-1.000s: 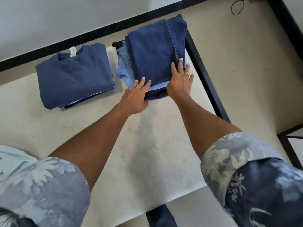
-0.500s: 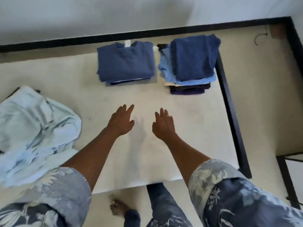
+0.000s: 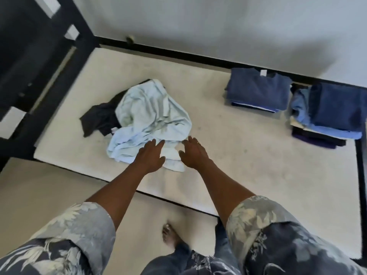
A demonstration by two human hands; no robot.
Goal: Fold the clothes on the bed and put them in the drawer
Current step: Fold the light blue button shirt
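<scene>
A crumpled pale blue garment [image 3: 151, 118] lies in a heap on the cream mattress [image 3: 228, 155], with a black garment [image 3: 100, 118] partly under its left side. My left hand [image 3: 151, 155] reaches over the heap's near edge, fingers straight, holding nothing. My right hand [image 3: 193, 152], with a ring on one finger, hovers at the heap's right corner, fingers spread. A folded navy top [image 3: 258, 90] lies at the far right. Beside it stands a stack of folded clothes [image 3: 327, 114] with dark blue jeans on top.
A black bed frame [image 3: 360, 165] runs along the mattress's right side. Dark furniture [image 3: 29, 62] stands at the far left by the bed's end. A white wall with a black skirting lies behind. My bare foot [image 3: 170, 235] stands on the tiled floor before the bed.
Both hands left the folded stack and swung left across the mattress to the crumpled pale blue garment. The view turned left with them.
</scene>
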